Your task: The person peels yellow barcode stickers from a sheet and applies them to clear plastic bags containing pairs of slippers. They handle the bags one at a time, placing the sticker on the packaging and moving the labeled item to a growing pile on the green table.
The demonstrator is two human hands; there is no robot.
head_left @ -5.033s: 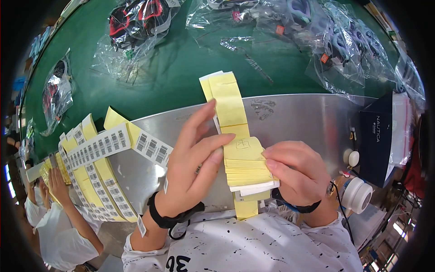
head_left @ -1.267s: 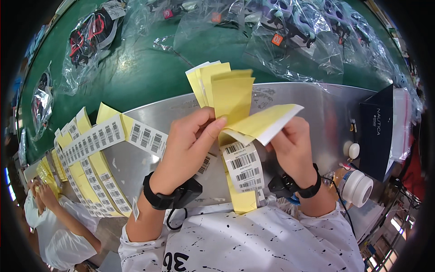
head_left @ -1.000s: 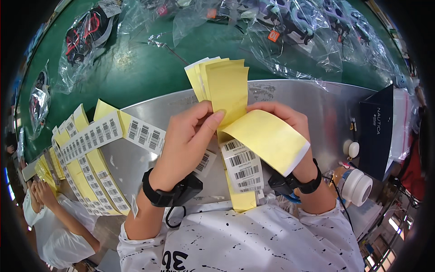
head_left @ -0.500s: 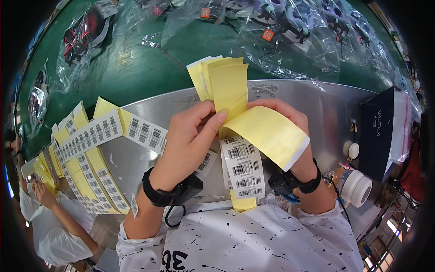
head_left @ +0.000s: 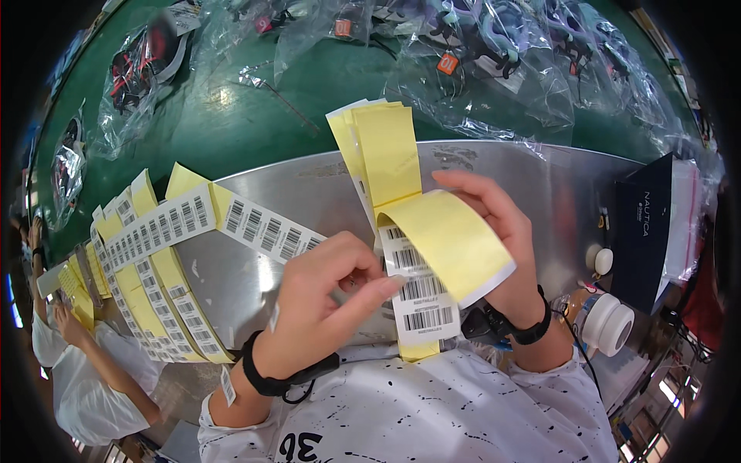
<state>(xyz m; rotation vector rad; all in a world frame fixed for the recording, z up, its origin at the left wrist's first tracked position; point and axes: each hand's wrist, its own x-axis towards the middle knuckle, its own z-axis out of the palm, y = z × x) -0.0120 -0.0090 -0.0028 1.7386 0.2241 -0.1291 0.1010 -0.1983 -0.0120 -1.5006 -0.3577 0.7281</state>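
A folded strip of barcode labels (head_left: 423, 319) on yellow backing hangs in front of me, printed side up. Its backing (head_left: 390, 150) stands in folded layers at the top, and one loose end curls over to the right. My left hand (head_left: 328, 297) has its thumb and forefinger closed together at the strip's left edge. Behind the curled end, my right hand (head_left: 498, 239) is cupped with the forefinger stretched out; its thumb is hidden. Small labels are stuck on my left hand and forearm. Both wrists wear black bands with devices.
More label strips (head_left: 166, 224) lie to the left across the metal surface (head_left: 224, 285). Bagged goods (head_left: 494, 46) cover the green table (head_left: 262, 116) beyond. A dark blue box (head_left: 644, 231) and a white-capped bottle (head_left: 610, 320) stand at right. A co-worker's hands (head_left: 69, 324) are at far left.
My left hand has let go of the upper folded backing and moved down to the printed labels. My right hand's forefinger has come away from the backing layers.
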